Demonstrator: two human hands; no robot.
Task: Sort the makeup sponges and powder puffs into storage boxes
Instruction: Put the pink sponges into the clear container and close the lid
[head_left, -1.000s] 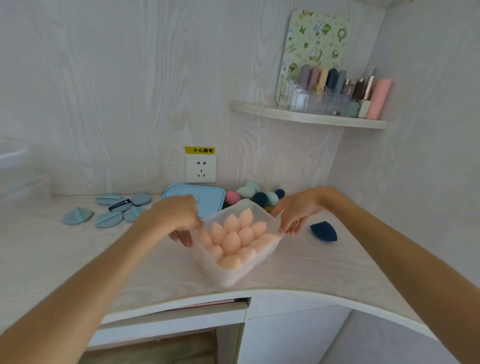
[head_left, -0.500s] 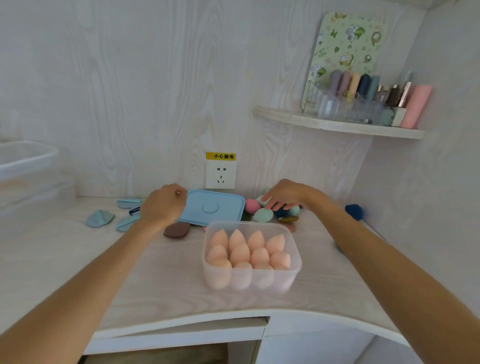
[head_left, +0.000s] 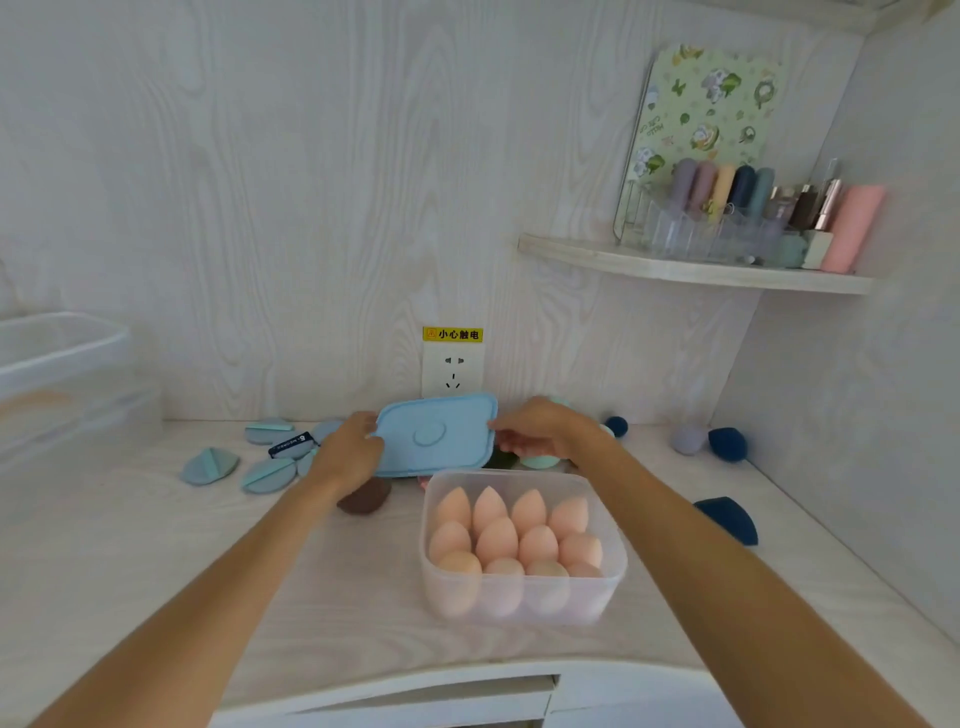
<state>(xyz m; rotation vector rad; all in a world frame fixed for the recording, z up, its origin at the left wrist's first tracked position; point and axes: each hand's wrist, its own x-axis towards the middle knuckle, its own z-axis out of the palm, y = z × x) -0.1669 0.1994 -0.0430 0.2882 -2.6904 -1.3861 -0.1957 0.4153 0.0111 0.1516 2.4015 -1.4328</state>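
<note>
Pale blue rectangular plastic lid gets pinched at both short ends, left hand, right hand.
Best kept level, lined up with the frosted clear plastic box of peach teardrop sponges near the desk's front edge, then pressed down evenly.

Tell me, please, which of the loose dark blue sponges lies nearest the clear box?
The wedge-shaped one, just right of the box. The other two sit farther back by the wall.

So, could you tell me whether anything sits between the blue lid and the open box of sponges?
Nothing visible does. Both hands, left and right, hold the lid just behind the box, whose open top is clear.
</note>
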